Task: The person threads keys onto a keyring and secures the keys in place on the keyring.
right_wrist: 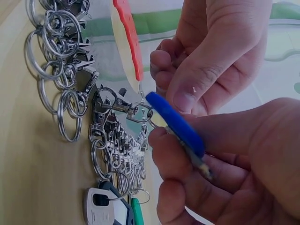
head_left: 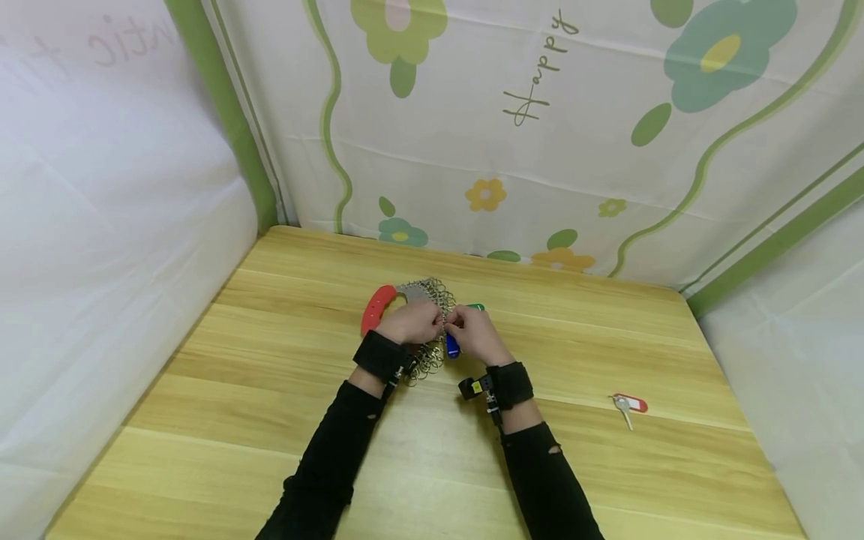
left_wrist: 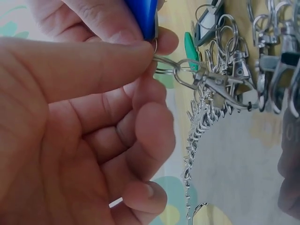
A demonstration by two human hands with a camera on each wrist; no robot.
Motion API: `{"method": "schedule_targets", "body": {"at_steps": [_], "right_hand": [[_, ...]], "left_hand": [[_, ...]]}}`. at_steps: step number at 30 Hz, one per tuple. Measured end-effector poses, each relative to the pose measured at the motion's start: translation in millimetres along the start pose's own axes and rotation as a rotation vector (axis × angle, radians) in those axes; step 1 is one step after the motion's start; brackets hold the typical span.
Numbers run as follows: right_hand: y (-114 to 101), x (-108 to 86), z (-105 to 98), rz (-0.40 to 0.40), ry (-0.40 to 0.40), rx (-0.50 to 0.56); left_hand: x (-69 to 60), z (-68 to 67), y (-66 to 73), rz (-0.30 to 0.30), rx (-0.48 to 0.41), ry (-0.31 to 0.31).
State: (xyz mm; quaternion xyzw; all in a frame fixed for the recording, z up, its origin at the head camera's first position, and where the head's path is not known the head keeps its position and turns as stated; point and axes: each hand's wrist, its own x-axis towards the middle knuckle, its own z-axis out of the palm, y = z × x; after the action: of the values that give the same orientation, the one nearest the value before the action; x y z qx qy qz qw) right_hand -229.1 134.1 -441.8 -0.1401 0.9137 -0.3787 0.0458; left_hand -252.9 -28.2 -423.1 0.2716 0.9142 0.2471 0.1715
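Observation:
A silver plate (head_left: 413, 292) with a red handle (head_left: 378, 309) lies on the table, its edge lined with many swivel clasps (head_left: 429, 363) carrying split rings. My left hand (head_left: 415, 322) reaches over the plate and pinches a split ring (left_wrist: 164, 65) between thumb and forefinger. That ring is linked to one clasp (left_wrist: 213, 84). My right hand (head_left: 475, 334) holds a blue key tag (right_wrist: 177, 123) with its key (right_wrist: 199, 164), close against the left fingertips. The join between tag and ring is partly hidden by the fingers. A green tag (head_left: 476, 307) shows behind the right hand.
Off to the right on the wooden table (head_left: 270, 420) lies a key (head_left: 624, 411) with a red-edged tag (head_left: 634, 403). Another key (right_wrist: 99, 206) with a dark tag hangs among the clasps. Fabric walls (head_left: 432, 150) enclose the table at the back and both sides.

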Motion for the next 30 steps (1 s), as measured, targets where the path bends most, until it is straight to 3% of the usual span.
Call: {"method": "schedule_targets", "body": {"at_steps": [11,22,30], "right_hand": [[0.7,-0.5,-0.5,0.008,-0.002,0.004],[-0.8,-1.5,-1.2,0.021,0.012,0.018],[-2.2,-1.8,-1.3,0.009,0.003,0.0]], "left_hand": [[1.4,0.5,-0.5,-0.016,-0.02,-0.012],[0.5,-1.0,1.1,0.029,0.011,0.005],[-1.0,-1.7,2.8,0.001,0.001,-0.013]]}}
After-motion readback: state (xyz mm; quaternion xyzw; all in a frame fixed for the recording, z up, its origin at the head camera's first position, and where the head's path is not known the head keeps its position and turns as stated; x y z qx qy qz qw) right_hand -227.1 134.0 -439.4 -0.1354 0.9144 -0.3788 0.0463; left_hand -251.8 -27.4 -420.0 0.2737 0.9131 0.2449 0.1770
